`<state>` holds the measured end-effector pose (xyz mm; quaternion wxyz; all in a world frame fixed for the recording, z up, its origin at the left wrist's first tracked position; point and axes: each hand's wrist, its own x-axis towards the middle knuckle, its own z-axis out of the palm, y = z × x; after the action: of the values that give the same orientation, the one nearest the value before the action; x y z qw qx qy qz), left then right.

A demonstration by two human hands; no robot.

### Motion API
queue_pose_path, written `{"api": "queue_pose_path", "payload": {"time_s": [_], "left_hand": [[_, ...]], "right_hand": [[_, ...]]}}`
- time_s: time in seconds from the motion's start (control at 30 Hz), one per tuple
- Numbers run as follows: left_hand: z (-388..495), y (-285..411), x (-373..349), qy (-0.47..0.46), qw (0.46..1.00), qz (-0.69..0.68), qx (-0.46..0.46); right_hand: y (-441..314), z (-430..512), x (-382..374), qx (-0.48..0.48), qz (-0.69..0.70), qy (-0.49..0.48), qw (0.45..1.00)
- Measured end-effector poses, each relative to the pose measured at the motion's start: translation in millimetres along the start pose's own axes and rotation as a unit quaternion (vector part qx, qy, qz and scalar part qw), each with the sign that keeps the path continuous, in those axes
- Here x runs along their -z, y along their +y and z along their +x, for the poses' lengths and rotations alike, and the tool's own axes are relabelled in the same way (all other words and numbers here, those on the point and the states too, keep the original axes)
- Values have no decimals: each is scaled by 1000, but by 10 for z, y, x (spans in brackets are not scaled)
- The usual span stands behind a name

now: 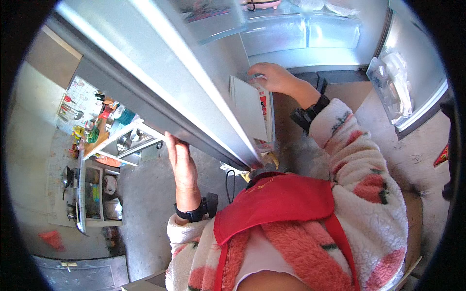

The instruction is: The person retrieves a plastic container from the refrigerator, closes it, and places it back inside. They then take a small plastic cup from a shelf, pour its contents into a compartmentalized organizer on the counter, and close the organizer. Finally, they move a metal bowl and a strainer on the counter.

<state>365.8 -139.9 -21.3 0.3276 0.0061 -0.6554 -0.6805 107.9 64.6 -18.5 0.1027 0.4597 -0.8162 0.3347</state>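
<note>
An open refrigerator door (174, 87) runs diagonally across the view. My left hand (183, 169) is raised against its outer face, fingers extended. On the door's inner side, my right hand (275, 77) reaches to the top of a door bin (271, 146), its fingers curled over. A small dark item (259, 75) shows by those fingertips; whether they grip it is hidden. Below the hand, a package with red and white print (263, 103) stands in the bin, beside a flat white panel (248, 109).
Clear drawers (275, 34) line the lit refrigerator compartment ahead. The other door (424, 76) stands open at right, its bin holding plastic bags (395, 80). Far left are a kitchen counter (98, 140) with vegetables and pots, and a glass-fronted cabinet (94, 192). A cable (228, 183) hangs below the door.
</note>
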Motion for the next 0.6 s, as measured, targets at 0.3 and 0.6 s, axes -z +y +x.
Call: {"api": "queue_pose_path", "payload": {"time_s": [0.3, 0.6], "left_hand": [[168, -110, 410, 85, 995, -51, 19], [170, -140, 399, 124, 988, -84, 33]], "right_hand": [[-441, 241, -672, 283, 18, -107, 953], [-436, 170, -408, 312, -27, -107, 944]]}}
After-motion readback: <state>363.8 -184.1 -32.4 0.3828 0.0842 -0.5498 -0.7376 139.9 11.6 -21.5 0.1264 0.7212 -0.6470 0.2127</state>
